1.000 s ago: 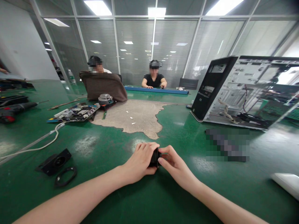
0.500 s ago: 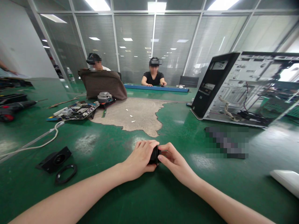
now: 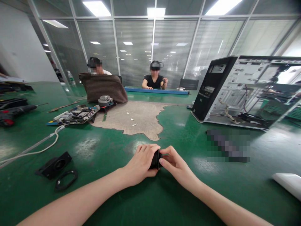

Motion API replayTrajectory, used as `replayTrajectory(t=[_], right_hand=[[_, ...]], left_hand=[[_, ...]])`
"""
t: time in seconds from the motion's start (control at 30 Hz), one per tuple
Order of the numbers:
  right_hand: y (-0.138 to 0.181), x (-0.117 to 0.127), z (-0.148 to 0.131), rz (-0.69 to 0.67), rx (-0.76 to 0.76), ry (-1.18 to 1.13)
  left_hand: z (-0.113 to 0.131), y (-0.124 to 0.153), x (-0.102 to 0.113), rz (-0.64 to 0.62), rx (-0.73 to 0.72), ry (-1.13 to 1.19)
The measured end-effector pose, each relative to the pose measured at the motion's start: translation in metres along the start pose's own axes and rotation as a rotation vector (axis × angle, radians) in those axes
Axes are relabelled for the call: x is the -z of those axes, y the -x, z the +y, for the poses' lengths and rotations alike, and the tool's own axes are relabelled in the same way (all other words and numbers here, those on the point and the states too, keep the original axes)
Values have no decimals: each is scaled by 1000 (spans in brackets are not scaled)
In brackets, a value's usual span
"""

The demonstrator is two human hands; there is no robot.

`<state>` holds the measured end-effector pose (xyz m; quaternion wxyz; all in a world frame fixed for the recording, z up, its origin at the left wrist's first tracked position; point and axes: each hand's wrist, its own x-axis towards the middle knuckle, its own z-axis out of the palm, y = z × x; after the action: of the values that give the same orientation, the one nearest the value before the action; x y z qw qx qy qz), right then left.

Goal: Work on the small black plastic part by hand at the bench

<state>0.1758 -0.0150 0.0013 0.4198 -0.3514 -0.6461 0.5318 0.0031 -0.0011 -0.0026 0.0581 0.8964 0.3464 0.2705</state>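
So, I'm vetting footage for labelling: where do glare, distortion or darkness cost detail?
Head view: ceiling lights burn white, and glare washes the table at right; head view: wide-angle stretch seems to slant the computer case; head view: the black part between left hand and right hand is too dark for detail.

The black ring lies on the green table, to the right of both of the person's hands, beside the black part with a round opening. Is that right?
Not quite: the head view shows the black ring to the left of the left hand and right hand. It does lie on the green table beside the black part.
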Motion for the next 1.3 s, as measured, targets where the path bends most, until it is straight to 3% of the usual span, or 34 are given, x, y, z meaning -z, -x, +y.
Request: replayTrajectory(t=[0.2,0.47,1.3], right_hand=[[-2,-1,1,24,-31,11],[-1,1,-1,-45,-35,-29],[-3,2,0,14,-54,-36]], left_hand=[[0,0,0,0,10,15],[-1,-1,-1,12,3,16],[-1,-3,-1,31,-12,7]])
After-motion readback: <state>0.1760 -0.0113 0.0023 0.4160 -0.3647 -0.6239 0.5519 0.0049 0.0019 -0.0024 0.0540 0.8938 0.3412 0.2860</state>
